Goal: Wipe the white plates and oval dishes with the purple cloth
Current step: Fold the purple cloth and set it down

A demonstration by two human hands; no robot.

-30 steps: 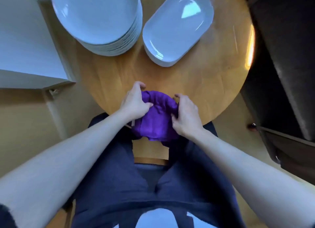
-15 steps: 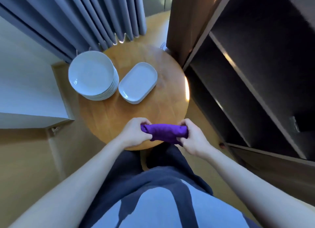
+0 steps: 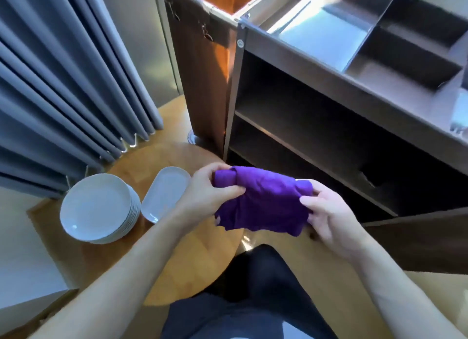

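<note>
A bunched purple cloth (image 3: 263, 202) hangs in the air above the right edge of a round wooden table (image 3: 192, 252). My left hand (image 3: 205, 194) grips its left end, thumb on top. My right hand (image 3: 329, 212) pinches its right end. A stack of several round white plates (image 3: 97, 207) sits at the table's left side. Next to it on the right lies a white oval dish (image 3: 166, 191), partly hidden behind my left hand.
A dark open shelf unit (image 3: 316, 125) stands close on the right, with a brown cabinet panel (image 3: 202, 72) behind the table. Grey curtains (image 3: 63, 85) hang at the left. A white surface (image 3: 22, 257) borders the table's left side. My dark-trousered legs are below.
The view has tilted up and pulled back from the table. Both hands have lifted the cloth off the table's near edge and hold it higher and further right, more spread out.
</note>
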